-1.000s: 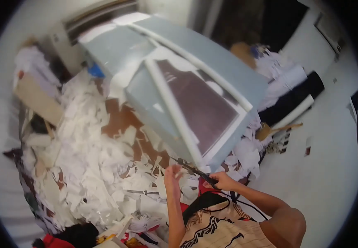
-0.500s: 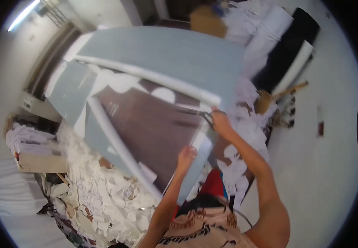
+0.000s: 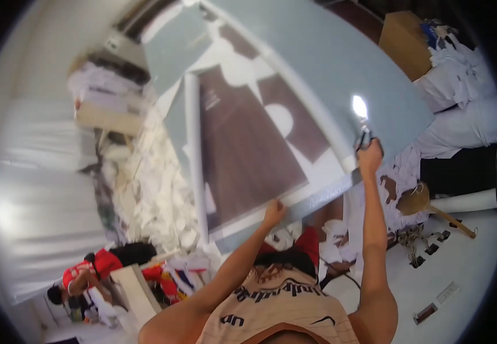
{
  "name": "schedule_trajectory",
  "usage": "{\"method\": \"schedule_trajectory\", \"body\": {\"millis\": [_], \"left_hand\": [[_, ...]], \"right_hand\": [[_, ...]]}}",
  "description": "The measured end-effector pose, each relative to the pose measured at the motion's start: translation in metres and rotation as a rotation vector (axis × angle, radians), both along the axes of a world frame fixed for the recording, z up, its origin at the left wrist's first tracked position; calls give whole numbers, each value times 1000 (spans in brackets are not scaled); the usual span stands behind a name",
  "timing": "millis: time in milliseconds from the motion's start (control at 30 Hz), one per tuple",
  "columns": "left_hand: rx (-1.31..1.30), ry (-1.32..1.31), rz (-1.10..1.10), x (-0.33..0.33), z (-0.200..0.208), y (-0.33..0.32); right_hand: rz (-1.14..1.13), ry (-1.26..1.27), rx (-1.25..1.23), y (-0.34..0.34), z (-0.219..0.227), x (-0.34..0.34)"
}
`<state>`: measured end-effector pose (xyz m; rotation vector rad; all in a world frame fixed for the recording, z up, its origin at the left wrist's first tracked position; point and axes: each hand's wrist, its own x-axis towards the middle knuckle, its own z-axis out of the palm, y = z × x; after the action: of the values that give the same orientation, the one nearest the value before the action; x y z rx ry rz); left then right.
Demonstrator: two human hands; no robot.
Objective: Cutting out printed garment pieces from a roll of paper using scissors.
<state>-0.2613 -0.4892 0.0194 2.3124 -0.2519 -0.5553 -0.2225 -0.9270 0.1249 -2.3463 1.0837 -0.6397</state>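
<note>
In my right hand [image 3: 370, 156] I hold a pair of scissors [image 3: 364, 131] by the handles. Their blades point away from me over the grey tabletop [image 3: 340, 74], and a bright glare hides the tips. My left hand [image 3: 275, 213] is at the near edge of a white sheet [image 3: 328, 171], its fingers curled; whether they pinch that edge is hard to make out. Dark brown shapes like garment panels cover the sheet: a large panel [image 3: 248, 149] and a smaller one [image 3: 294, 117] beside it. The sheet's long sides curl into white rolls [image 3: 195, 155].
White scraps [image 3: 159, 166] pile up left of the table. A person in red [image 3: 88, 269] bends over at the lower left. Right of the table are a cardboard box [image 3: 406, 46], white cloth bundles [image 3: 460, 120] and a wooden paddle-like tool [image 3: 417, 200].
The view has swung round, so the table appears turned. My right hand and the scissors have moved from over the brown panels to beyond the sheet's right side. My left hand stays at the near edge.
</note>
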Motion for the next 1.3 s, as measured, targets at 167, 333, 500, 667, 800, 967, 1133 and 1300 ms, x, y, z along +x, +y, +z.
{"method": "schedule_trajectory", "body": {"millis": [167,333,500,667,800,967,1133,1300], "left_hand": [[182,173,104,-23,-6,-14],[-493,1076,743,-41,16,-88],[-777,1093,902,-52,8,-127],[-997,857,1044,-27,-18,-153],[-906,808,1176,-14,-13,-167],[-894,773,1231,-13,-16,-164],[-937,760,1227,-15,-23,-156],[-959,806,1192,-14,-18,-151]], "right_hand": [[219,1,-118,-2,-10,-119],[294,12,1026,108,-32,-277],[253,211,1556,135,-19,-267],[595,316,1433,122,-67,-206],[573,340,1509,134,-73,-185],[460,348,1441,151,-79,-181],[409,274,1476,167,-83,-181],[447,321,1429,157,-82,-163]]}}
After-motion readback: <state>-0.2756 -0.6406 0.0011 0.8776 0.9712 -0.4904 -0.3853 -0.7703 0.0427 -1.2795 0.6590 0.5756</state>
